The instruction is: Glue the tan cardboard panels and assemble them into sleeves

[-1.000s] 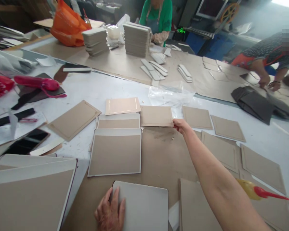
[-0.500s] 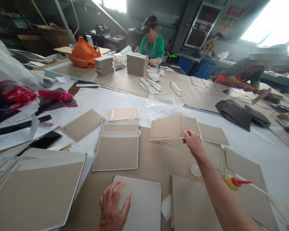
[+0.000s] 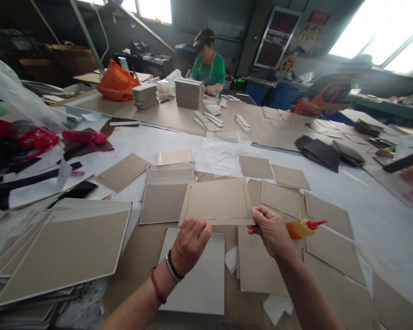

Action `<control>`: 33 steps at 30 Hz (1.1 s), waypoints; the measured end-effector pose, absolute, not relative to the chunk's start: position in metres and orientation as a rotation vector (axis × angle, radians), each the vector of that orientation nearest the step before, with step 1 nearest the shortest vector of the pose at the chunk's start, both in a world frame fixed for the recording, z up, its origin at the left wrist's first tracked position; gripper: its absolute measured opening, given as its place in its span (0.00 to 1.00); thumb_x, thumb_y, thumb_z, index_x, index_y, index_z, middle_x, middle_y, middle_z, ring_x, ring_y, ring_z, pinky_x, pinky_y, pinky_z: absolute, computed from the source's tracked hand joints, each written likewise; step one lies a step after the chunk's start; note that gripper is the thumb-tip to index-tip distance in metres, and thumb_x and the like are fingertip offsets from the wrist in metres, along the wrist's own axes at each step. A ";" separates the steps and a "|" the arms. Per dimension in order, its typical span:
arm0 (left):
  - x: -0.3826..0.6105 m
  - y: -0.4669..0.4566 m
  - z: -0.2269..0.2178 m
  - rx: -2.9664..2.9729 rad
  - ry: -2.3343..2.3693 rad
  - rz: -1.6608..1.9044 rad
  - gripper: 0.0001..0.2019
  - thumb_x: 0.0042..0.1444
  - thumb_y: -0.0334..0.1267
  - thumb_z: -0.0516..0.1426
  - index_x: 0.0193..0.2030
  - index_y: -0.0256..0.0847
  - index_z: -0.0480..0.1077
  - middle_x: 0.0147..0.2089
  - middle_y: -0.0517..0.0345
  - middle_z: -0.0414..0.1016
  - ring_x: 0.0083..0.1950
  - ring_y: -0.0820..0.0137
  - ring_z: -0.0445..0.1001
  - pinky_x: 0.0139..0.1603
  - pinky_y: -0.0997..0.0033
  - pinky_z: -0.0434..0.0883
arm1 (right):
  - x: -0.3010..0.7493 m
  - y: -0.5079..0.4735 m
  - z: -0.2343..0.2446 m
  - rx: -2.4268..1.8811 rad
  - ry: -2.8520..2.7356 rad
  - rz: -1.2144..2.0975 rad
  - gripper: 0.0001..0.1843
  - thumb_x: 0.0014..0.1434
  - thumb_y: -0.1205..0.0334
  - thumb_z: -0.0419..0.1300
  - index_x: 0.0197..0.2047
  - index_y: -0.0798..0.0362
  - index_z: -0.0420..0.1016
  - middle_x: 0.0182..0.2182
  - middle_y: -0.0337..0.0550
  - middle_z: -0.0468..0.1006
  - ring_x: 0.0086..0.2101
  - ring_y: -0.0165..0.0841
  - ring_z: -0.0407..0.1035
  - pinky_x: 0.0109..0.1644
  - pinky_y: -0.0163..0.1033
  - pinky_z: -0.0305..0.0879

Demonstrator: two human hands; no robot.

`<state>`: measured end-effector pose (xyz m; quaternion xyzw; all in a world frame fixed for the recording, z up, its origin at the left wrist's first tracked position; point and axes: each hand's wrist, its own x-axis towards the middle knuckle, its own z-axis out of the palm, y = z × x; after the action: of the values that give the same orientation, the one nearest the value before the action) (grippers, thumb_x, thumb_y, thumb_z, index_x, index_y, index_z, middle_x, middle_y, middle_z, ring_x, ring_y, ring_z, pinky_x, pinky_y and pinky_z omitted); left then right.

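Observation:
I hold a tan cardboard panel [image 3: 217, 201] in the air above the table with both hands. My left hand [image 3: 190, 244] is closed on its near left edge, and my right hand [image 3: 269, 229] pinches its near right corner. Below them a grey board [image 3: 196, 275] lies flat on brown paper. A yellow glue bottle with a red nozzle [image 3: 302, 227] lies just right of my right hand.
Several tan panels [image 3: 282, 198] are spread to the right, white-edged boards [image 3: 165, 198] to the left, and a large stack [image 3: 65, 250] at the near left. Two other people [image 3: 206, 64] work at the far side beside stacks of boards [image 3: 188, 93]. Dark sheets [image 3: 318, 152] lie far right.
My right hand lifted the tan panel from the table's middle and brought it toward me. My left hand left the grey board and took hold of the panel's left edge.

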<state>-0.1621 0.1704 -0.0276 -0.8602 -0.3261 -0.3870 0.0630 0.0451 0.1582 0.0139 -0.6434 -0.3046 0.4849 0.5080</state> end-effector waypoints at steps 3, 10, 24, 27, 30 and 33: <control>-0.171 0.170 -0.021 -2.594 -0.890 -1.097 0.07 0.53 0.24 0.52 0.40 0.34 0.65 0.31 0.53 0.69 0.34 0.68 0.65 0.36 0.67 0.66 | 0.038 0.150 0.020 -1.516 -0.689 1.188 0.16 0.42 0.52 0.65 0.24 0.56 0.67 0.19 0.33 0.67 0.17 0.23 0.63 0.18 0.28 0.65; -0.185 0.182 0.007 -2.583 -0.711 -1.045 0.08 0.53 0.25 0.53 0.41 0.31 0.66 0.31 0.51 0.69 0.35 0.67 0.66 0.36 0.66 0.67 | 0.025 0.144 0.058 -1.439 -0.815 1.131 0.16 0.46 0.50 0.64 0.27 0.56 0.69 0.21 0.34 0.68 0.19 0.25 0.65 0.22 0.31 0.69; -0.182 0.150 0.005 -1.935 -2.348 -2.336 0.09 0.49 0.42 0.58 0.31 0.38 0.70 0.25 0.63 0.68 0.26 0.77 0.64 0.27 0.78 0.63 | -0.023 0.115 -0.022 -1.414 -0.687 1.548 0.28 0.42 0.38 0.62 0.33 0.57 0.74 0.27 0.43 0.70 0.27 0.30 0.66 0.28 0.34 0.65; -0.178 0.143 -0.009 -1.623 -2.600 -2.714 0.11 0.45 0.43 0.61 0.30 0.37 0.69 0.23 0.65 0.65 0.25 0.79 0.62 0.26 0.79 0.60 | -0.037 0.113 -0.034 -1.374 -0.567 1.573 0.26 0.43 0.38 0.61 0.29 0.56 0.70 0.26 0.41 0.69 0.27 0.28 0.64 0.28 0.33 0.62; -0.179 0.138 -0.019 -1.418 -2.712 -2.926 0.11 0.43 0.42 0.62 0.30 0.37 0.69 0.22 0.66 0.64 0.24 0.80 0.60 0.26 0.80 0.59 | -0.043 0.110 -0.038 -1.416 -0.587 1.551 0.24 0.46 0.39 0.60 0.23 0.54 0.63 0.20 0.36 0.64 0.22 0.26 0.59 0.23 0.31 0.56; -0.186 0.130 -0.030 -1.448 -2.801 -2.906 0.11 0.45 0.42 0.61 0.29 0.37 0.68 0.21 0.66 0.63 0.25 0.80 0.61 0.27 0.80 0.60 | -0.039 0.106 -0.043 -1.472 -0.655 1.488 0.24 0.47 0.40 0.59 0.22 0.52 0.60 0.17 0.33 0.61 0.19 0.25 0.55 0.23 0.31 0.53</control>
<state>-0.1855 0.1303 -0.0302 -0.2837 -0.5488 -0.5694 -0.5423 -0.0391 0.1060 -0.0432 -0.5971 -0.2659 0.6035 0.4567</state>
